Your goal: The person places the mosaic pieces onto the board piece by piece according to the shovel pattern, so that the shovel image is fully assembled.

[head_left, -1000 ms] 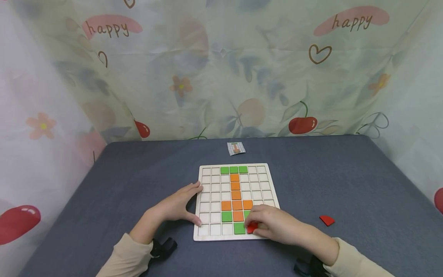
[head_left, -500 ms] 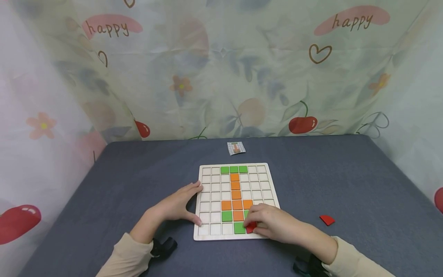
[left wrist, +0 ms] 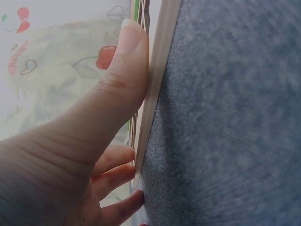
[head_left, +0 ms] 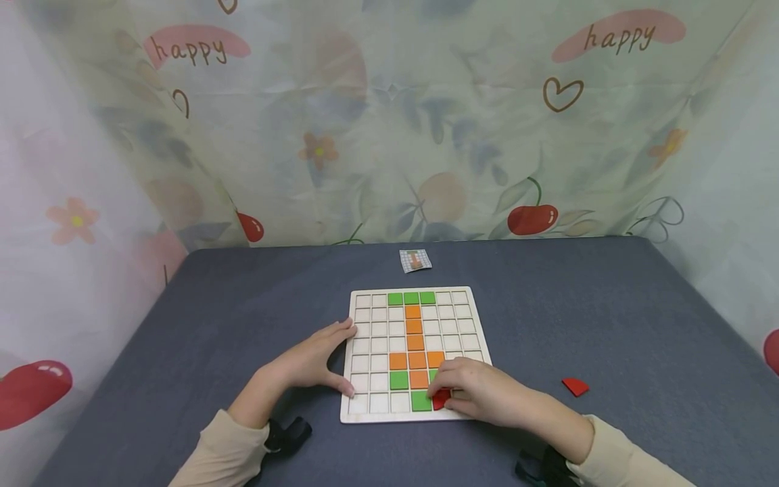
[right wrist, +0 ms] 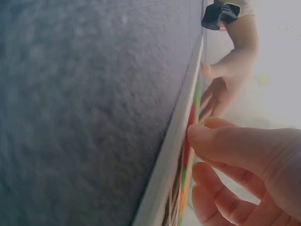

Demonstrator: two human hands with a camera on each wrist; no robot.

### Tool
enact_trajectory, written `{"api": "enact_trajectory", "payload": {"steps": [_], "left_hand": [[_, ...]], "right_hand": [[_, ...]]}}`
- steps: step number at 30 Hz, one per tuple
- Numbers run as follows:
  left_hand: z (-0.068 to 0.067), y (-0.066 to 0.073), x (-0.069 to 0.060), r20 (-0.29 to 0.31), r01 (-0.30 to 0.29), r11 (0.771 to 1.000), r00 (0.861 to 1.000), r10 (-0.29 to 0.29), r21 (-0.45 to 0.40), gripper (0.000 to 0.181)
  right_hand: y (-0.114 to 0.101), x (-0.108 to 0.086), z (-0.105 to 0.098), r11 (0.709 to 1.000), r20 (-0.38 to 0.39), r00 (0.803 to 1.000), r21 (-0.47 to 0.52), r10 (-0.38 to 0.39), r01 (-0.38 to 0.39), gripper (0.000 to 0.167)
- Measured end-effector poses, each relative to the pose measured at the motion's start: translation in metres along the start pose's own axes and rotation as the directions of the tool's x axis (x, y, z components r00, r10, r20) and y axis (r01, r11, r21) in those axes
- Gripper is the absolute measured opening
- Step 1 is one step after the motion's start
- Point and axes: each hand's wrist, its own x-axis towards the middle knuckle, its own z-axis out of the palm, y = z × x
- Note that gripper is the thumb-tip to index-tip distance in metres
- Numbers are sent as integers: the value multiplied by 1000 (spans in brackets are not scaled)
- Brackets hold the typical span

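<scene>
A wooden grid board (head_left: 379, 345) lies on the table with orange and green square tiles set in several of its cells. On its left edge rests my left hand (head_left: 307, 358), thumb and fingers spread apart; in the left wrist view the thumb (left wrist: 127, 66) lies against the board's rim. My right hand (head_left: 487, 392) pinches a red tile (head_left: 441, 400) in the bottom row, just right of a green tile (head_left: 421, 401). The fingers hide part of that red tile and some cells behind it.
A loose red fan-shaped tile (head_left: 575, 387) lies on the dark table cloth (head_left: 535, 318) right of the board. Beyond the board is a small pattern card (head_left: 416, 261). A printed curtain (head_left: 389, 135) hangs behind the table.
The red tile and right fingertips have shifted slightly left, closer to the green tile in the bottom row. The left hand and the board stay in place.
</scene>
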Motion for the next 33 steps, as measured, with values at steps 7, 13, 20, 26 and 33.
{"api": "enact_trajectory", "payload": {"steps": [7,13,20,26,33], "left_hand": [[0,-1,0,3,-1,1000,1000,1,0,107],[0,0,0,4,4,1000,1000,-4,-7,107],[-1,1,-1,3,0,1000,1000,0,-5,107],[0,1,0,3,-4,1000,1000,4,-6,107],[-1,1,0,3,-1,1000,1000,1,-4,107]], "right_hand": [[12,-13,-23,998,-57,998,41,41,-38,20],[35,-35,-49,990,-79,987,28,138,-136,22],[71,-63,-72,960,-31,961,63,276,-273,21],[91,-85,-83,904,127,920,179,370,-389,28],[99,-97,-85,809,330,865,337,377,-481,36]]}}
